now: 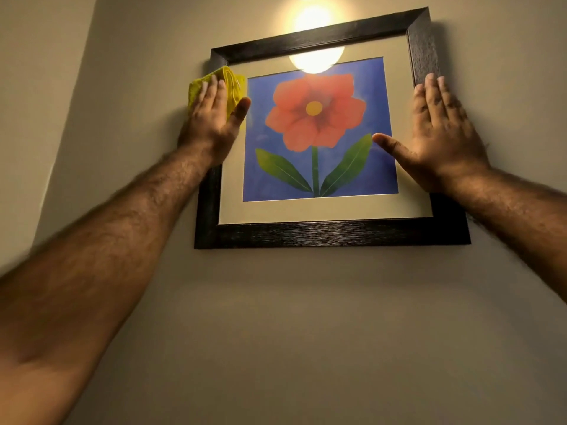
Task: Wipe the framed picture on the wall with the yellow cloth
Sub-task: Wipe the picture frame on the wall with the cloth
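A plain beige wall (276, 317) fills the view, lit by a lamp glow (310, 19) at the top centre, which also reflects on the glass below it. The picture (319, 133), a red flower on blue inside a pale mat and a dark frame (331, 233), hangs in the centre of the view, tilted slightly with its right side higher. The left hand (211, 118) lies flat at the upper left of the picture, its grip spread with fingers extended, pressing the folded cloth (233, 84) against the left frame rail and mat; the cloth shows above and to the right of the fingers, and part of it lies under the palm. The right hand (441, 136) rests open against the right frame rail at mid-height, fingers pointing up and thumb reaching across the mat onto the print; it holds nothing and appears to steady the frame. The deciding relation: the unwiped glass lies to the right of and below the cloth, directly adjacent to the left hand, which is the working hand. The picture is near square, so no axis dominates; horizontal passes from the left rail toward the right hand would likely cover the glass. Judged stage: wiping in progress near the top-left corner.
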The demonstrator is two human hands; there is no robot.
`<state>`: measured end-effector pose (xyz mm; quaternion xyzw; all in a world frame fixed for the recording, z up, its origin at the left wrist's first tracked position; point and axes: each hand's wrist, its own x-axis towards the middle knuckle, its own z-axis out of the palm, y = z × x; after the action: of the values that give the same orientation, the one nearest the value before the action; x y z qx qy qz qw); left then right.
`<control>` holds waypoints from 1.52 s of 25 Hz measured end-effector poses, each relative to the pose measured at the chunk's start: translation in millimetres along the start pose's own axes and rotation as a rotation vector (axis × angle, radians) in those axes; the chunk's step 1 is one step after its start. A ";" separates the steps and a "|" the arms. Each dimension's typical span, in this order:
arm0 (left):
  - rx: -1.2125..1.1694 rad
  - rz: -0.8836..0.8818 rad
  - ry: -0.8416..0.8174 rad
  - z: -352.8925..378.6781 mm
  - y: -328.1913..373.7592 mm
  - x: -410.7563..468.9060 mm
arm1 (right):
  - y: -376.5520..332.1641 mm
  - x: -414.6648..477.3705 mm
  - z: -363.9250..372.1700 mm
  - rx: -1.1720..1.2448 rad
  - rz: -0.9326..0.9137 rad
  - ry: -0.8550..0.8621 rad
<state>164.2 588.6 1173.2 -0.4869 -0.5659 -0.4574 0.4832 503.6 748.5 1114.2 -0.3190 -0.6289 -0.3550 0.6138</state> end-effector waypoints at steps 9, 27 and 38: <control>0.009 0.097 0.003 16.0 -18.1 -171.7 | -0.9 0.6 -0.6 0.008 0.005 -0.011; 0.021 0.034 0.012 5.5 -10.6 -20.6 | -2.8 -0.8 -5.4 0.015 0.002 -0.003; 0.063 0.116 -0.049 10.4 -26.3 -173.4 | -4.7 -0.9 -6.8 0.019 0.007 -0.022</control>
<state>147.2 577.1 998.8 -0.5145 -0.5627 -0.3984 0.5098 503.4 740.3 1113.0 -0.3194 -0.6377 -0.3433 0.6111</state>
